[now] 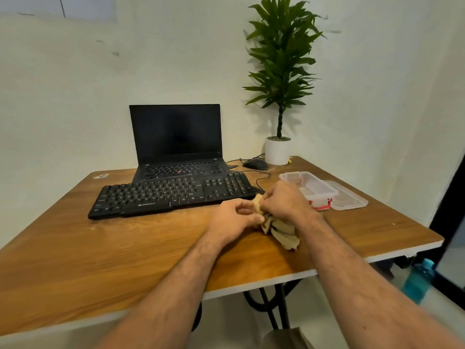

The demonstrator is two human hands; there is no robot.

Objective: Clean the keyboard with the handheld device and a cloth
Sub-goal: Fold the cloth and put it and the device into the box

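Near the counter's [125, 260] front right, I see both hands clamped on a crumpled tan cloth [283, 230]: left hand [232, 219] pinching its edge, right hand [286, 200] curled over the bunch, forearms converging from below. Soft, wrinkled fabric trails toward me onto wood-grain laminate. Just beyond, the black plastic keyboard [171, 196] lies with its long axis left to right, right end slightly farther away, touching a laptop [176, 147].

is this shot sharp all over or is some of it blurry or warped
Head view: the keyboard and laptop read sharp; the forearms and the blue bottle near the edges look smeared; the wide lens bows the table edge; light is soft and even.
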